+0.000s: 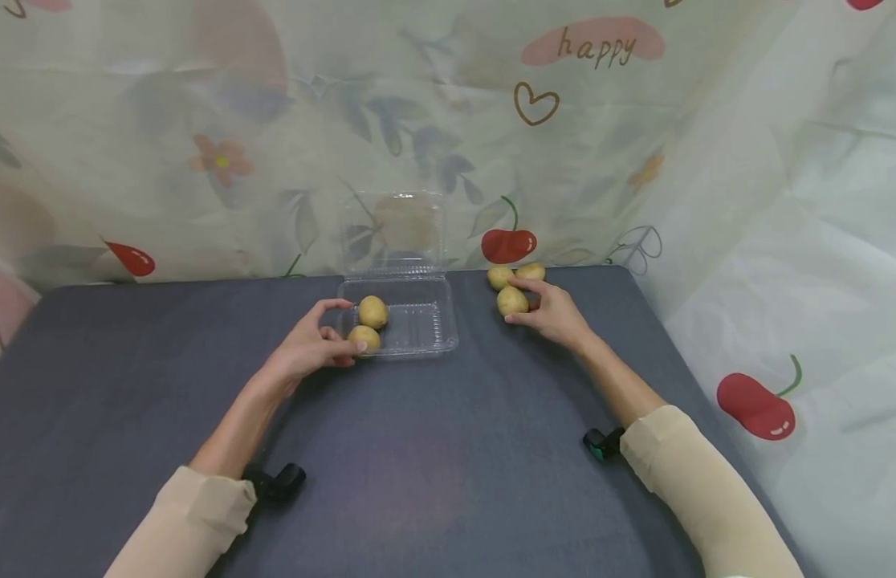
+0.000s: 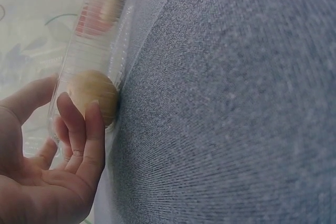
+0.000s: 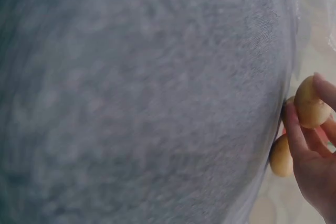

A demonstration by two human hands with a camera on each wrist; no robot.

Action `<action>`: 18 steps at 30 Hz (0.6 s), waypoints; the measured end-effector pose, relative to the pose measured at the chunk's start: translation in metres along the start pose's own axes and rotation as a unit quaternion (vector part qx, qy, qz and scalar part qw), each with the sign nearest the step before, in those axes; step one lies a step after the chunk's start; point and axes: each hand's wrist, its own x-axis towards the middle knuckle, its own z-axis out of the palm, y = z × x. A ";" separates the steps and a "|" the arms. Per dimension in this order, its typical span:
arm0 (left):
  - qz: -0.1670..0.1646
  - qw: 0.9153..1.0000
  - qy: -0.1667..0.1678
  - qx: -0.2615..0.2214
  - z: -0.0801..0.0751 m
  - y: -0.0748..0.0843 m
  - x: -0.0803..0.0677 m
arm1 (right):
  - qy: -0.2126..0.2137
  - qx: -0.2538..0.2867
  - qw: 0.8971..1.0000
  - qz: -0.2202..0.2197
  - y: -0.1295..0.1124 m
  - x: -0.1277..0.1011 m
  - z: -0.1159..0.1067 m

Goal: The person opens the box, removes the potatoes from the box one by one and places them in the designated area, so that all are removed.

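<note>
My left hand (image 1: 308, 347) rests at the near-left corner of the clear clamshell box (image 1: 419, 329), fingers loosely spread, tips touching the nearer potato (image 1: 364, 338) inside it; a second potato (image 1: 372, 311) lies just behind, also in the tray. Lid stands upright at the back. My right hand (image 1: 552, 311) curls thumb and fingers around one loose potato (image 1: 512, 301) on the grey table (image 1: 448, 449). Two more potatoes (image 1: 500, 277) sit just beyond it.
</note>
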 end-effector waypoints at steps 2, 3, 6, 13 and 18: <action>0.001 1.000 0.000 -0.002 0.000 -0.001 0.001 | 0.004 -0.008 1.000 0.001 0.002 -0.001 0.000; 0.001 1.000 0.001 -0.002 0.000 -0.001 0.001 | 0.006 -0.013 1.000 0.000 0.003 -0.001 0.000; 0.001 1.000 0.003 -0.002 0.001 -0.001 0.002 | 0.012 -0.034 0.999 -0.006 0.006 0.000 -0.001; 0.000 1.000 0.005 0.000 0.002 -0.001 0.002 | 0.019 -0.058 0.998 -0.005 0.009 0.002 -0.002; -0.002 1.000 0.005 -0.003 0.002 -0.001 0.001 | 0.018 -0.051 0.999 0.003 0.007 0.003 -0.001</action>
